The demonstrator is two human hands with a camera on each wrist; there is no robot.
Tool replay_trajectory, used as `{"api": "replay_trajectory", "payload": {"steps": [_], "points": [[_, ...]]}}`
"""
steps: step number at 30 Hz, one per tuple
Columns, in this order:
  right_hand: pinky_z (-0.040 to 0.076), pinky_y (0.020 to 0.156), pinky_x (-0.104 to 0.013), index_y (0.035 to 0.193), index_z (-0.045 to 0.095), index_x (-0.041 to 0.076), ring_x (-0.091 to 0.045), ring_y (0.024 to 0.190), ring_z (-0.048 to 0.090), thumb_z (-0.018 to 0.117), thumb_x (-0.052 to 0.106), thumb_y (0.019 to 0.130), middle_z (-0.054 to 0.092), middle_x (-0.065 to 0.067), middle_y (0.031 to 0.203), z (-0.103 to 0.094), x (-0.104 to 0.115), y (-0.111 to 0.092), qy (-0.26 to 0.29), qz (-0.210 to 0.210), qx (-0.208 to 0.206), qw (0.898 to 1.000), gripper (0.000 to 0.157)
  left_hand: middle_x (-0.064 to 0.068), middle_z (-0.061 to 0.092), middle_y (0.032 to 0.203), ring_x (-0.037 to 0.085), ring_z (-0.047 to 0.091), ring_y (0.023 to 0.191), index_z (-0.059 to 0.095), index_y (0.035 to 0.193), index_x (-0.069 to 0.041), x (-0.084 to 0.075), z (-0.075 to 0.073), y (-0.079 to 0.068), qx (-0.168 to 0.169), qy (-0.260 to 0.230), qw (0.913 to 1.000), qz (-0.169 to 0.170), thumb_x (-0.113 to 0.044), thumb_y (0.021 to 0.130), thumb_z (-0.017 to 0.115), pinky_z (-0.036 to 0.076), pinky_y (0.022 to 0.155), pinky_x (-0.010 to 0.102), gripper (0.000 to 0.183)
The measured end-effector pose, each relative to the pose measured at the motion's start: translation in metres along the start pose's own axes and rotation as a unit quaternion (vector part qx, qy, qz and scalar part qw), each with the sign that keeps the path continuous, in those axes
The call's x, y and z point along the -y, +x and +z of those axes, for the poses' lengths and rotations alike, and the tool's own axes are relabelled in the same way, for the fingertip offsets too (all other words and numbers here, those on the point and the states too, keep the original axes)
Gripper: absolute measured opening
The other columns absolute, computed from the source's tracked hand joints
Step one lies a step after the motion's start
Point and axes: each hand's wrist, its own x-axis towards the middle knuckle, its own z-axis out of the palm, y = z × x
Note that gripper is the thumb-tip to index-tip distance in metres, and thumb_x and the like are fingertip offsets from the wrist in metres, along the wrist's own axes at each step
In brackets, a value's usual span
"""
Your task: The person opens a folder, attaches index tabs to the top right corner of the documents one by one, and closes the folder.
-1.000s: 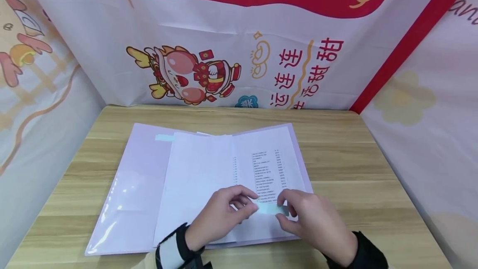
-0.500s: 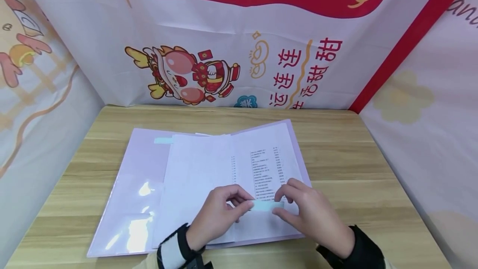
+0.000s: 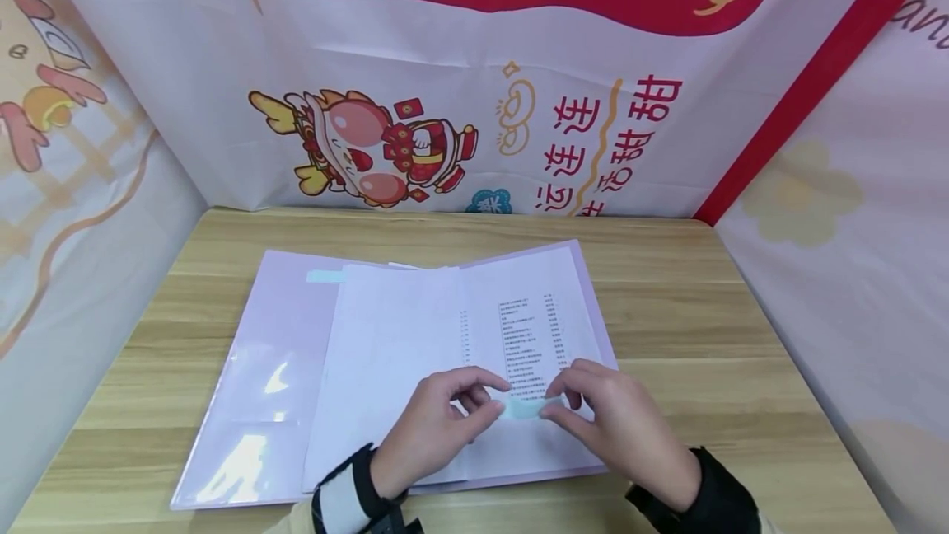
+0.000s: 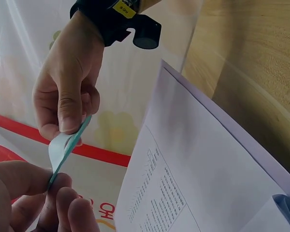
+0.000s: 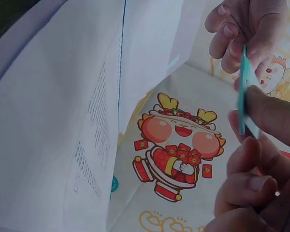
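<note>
A pale teal sticky note pad (image 3: pixel 523 409), narrow like a strip, is held just above the right-hand page. My left hand (image 3: pixel 437 419) pinches its left end between thumb and forefinger. At the other end, the thumb and fingers of my right hand (image 3: pixel 619 427) pinch it. In the left wrist view the pad (image 4: pixel 67 149) looks bowed, with a pale sheet curving away from a darker teal edge. Below both hands lies an open lilac folder (image 3: pixel 252 377) with white pages (image 3: pixel 389 353); the right page (image 3: pixel 482 303) carries printed lines of text.
Another pale teal sticky strip (image 3: pixel 324 277) sticks out from the left page's upper edge over the folder cover. The folder lies on a wood-grain table (image 3: pixel 704 336). Printed cloth (image 3: pixel 356 31) hangs behind the table and along both sides.
My right hand has moved slightly up and left with its end of the pad. Less of the pad's length shows between my hands. The folder's glossy reflections have shifted.
</note>
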Motion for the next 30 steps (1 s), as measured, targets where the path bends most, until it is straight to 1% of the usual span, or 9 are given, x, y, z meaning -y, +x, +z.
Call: {"api": "replay_trajectory", "payload": {"steps": [4, 8, 12, 15, 17, 20, 23, 26, 30], "points": [[0.038, 0.056, -0.018, 0.087, 0.074, 0.023, 0.001, 0.065, 0.042, 0.086, 0.026, 0.081, 0.048, 0.019, 0.072, 0.002, 0.0, 0.0, -0.011, -0.02, -0.022, 1.0, 0.013, -0.007, 0.067, 0.084, 0.011, 0.062, 0.075, 0.077, 0.107, -0.015, 0.0, 0.0, 0.0, 0.008, -0.001, 1.0, -0.004, -0.014, 0.098, 0.067, 0.055, 0.063, 0.027, 0.013], [0.039, 0.054, -0.016, 0.087, 0.077, 0.023, 0.003, 0.063, 0.043, 0.087, 0.021, 0.081, 0.049, 0.02, 0.071, 0.004, 0.0, 0.0, -0.022, -0.033, -0.041, 0.998, 0.012, -0.006, 0.068, 0.092, 0.012, 0.061, 0.077, 0.077, 0.112, -0.017, 0.0, 0.0, 0.0, 0.016, 0.001, 0.9999, -0.006, -0.016, 0.101, 0.063, 0.054, 0.06, 0.027, 0.018], [0.04, 0.054, -0.015, 0.094, 0.08, 0.02, 0.003, 0.062, 0.045, 0.086, 0.019, 0.082, 0.057, 0.017, 0.072, 0.003, 0.001, 0.0, -0.033, -0.041, -0.047, 0.997, 0.014, 0.0, 0.068, 0.096, 0.014, 0.061, 0.072, 0.076, 0.119, -0.019, -0.001, 0.001, -0.002, 0.028, -0.012, 0.9995, -0.006, -0.013, 0.102, 0.058, 0.054, 0.056, 0.029, 0.025], [0.041, 0.054, -0.014, 0.101, 0.082, 0.018, 0.004, 0.062, 0.046, 0.086, 0.017, 0.082, 0.064, 0.014, 0.075, 0.003, 0.002, -0.001, -0.045, -0.048, -0.053, 0.996, 0.02, 0.003, 0.066, 0.099, 0.017, 0.06, 0.066, 0.075, 0.121, -0.019, -0.001, 0.001, -0.003, 0.038, -0.023, 0.999, -0.005, -0.01, 0.103, 0.055, 0.055, 0.055, 0.03, 0.028], [0.041, 0.054, -0.014, 0.102, 0.082, 0.018, 0.003, 0.062, 0.047, 0.087, 0.017, 0.081, 0.065, 0.012, 0.075, 0.004, 0.003, -0.001, -0.05, -0.053, -0.06, 0.996, 0.022, 0.001, 0.066, 0.103, 0.021, 0.061, 0.065, 0.075, 0.122, -0.018, -0.001, 0.001, -0.003, 0.041, -0.028, 0.9988, -0.005, -0.011, 0.104, 0.054, 0.056, 0.056, 0.031, 0.028], [0.043, 0.055, -0.014, 0.099, 0.082, 0.018, 0.003, 0.063, 0.05, 0.087, 0.016, 0.08, 0.068, 0.013, 0.077, 0.005, 0.005, -0.001, -0.045, -0.058, -0.069, 0.995, 0.02, 0.003, 0.066, 0.1, 0.022, 0.062, 0.068, 0.073, 0.124, -0.015, -0.001, 0.001, -0.003, 0.041, -0.023, 0.9989, -0.006, -0.017, 0.105, 0.054, 0.056, 0.057, 0.03, 0.026], [0.043, 0.057, -0.013, 0.092, 0.08, 0.019, 0.003, 0.065, 0.051, 0.086, 0.014, 0.082, 0.068, 0.014, 0.08, 0.006, 0.006, -0.002, -0.031, -0.073, -0.082, 0.993, 0.013, 0.002, 0.067, 0.1, 0.019, 0.063, 0.075, 0.072, 0.125, -0.012, 0.0, 0.003, -0.002, 0.037, -0.016, 0.9992, -0.006, -0.027, 0.105, 0.057, 0.056, 0.061, 0.029, 0.029], [0.042, 0.058, -0.011, 0.089, 0.077, 0.019, 0.004, 0.067, 0.051, 0.083, 0.012, 0.084, 0.068, 0.016, 0.083, 0.009, 0.007, -0.004, -0.014, -0.091, -0.089, 0.992, 0.011, -0.002, 0.068, 0.102, 0.014, 0.06, 0.082, 0.073, 0.123, -0.012, 0.002, 0.004, -0.001, 0.033, -0.003, 0.9994, 0.005, -0.033, 0.1, 0.067, 0.055, 0.062, 0.027, 0.032], [0.042, 0.059, -0.01, 0.089, 0.076, 0.019, 0.005, 0.067, 0.049, 0.08, 0.014, 0.089, 0.068, 0.016, 0.084, 0.011, 0.009, -0.005, 0.004, -0.092, -0.085, 0.992, 0.006, -0.007, 0.068, 0.104, 0.011, 0.057, 0.081, 0.074, 0.119, -0.012, 0.005, 0.007, -0.001, 0.026, 0.016, 0.999, 0.031, -0.025, 0.089, 0.081, 0.054, 0.059, 0.025, 0.033]]}}
